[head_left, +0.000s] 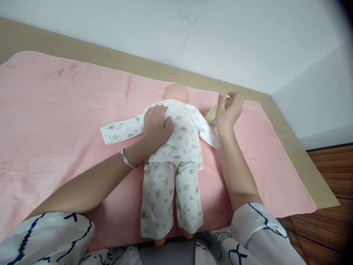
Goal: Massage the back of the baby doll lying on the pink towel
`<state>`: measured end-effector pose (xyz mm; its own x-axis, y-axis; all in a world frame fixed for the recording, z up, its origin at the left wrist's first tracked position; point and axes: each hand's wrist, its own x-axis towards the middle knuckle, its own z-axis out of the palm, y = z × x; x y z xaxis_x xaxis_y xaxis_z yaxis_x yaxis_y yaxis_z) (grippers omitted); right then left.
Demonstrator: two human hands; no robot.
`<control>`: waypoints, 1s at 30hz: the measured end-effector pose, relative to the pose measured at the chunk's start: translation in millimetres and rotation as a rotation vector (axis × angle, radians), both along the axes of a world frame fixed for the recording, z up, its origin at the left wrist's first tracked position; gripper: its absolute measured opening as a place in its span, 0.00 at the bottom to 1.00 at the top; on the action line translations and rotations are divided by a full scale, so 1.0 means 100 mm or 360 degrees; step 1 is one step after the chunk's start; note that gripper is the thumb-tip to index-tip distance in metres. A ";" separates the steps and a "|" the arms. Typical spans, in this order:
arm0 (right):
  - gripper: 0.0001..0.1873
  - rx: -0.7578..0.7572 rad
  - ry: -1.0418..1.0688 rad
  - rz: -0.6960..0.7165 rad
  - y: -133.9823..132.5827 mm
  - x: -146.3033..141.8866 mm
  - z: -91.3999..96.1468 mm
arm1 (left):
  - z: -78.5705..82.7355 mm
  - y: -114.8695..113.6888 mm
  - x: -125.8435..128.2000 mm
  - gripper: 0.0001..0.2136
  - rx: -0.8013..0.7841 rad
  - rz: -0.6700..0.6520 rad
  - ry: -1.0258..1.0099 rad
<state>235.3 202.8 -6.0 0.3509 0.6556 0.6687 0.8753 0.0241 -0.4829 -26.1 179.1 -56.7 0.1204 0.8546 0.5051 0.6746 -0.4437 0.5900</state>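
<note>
A baby doll (174,136) lies stretched out in a white long-sleeved top and white trousers printed with small green and pink figures. Its smooth bald head (176,92) points away from me and its feet towards me; no facial features show. My left hand (156,125), with a silver bangle at the wrist, rests flat on the upper left part of the doll's torso. Beside the doll's right-hand sleeve, my right hand (230,110) is raised with curled fingers around a pale yellow item (211,116) bearing a dark cartoon print. My hand hides most of that item.
Under the doll a pink blanket (68,110) covers most of a beige tabletop (292,143). A white wall (154,33) runs along the far side. Brown wooden flooring (333,169) shows at the right, below the table's edge.
</note>
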 end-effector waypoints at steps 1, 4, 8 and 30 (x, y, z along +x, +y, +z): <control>0.27 0.0015 0.0005 -0.0018 0.01 0.01 0.00 | 0.00 0.00 0.00 0.18 0.0008 0.0007 0.0009; 0.27 0.0088 -0.0012 -0.0090 0.03 0.01 -0.01 | 0.00 0.00 0.00 0.19 0.0021 0.0018 0.0023; 0.27 0.0157 -0.0002 -0.0118 0.03 0.00 -0.03 | 0.01 -0.01 0.00 0.18 0.0014 0.0016 0.0016; 0.26 0.0012 -0.0188 -0.0060 0.13 0.00 -0.04 | 0.00 0.00 -0.01 0.18 0.0001 -0.0004 -0.0009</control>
<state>235.0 215.7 -9.8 0.2936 0.6383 0.7116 0.9264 -0.0064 -0.3764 -26.7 178.7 -57.0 0.1195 0.8541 0.5063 0.6701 -0.4456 0.5936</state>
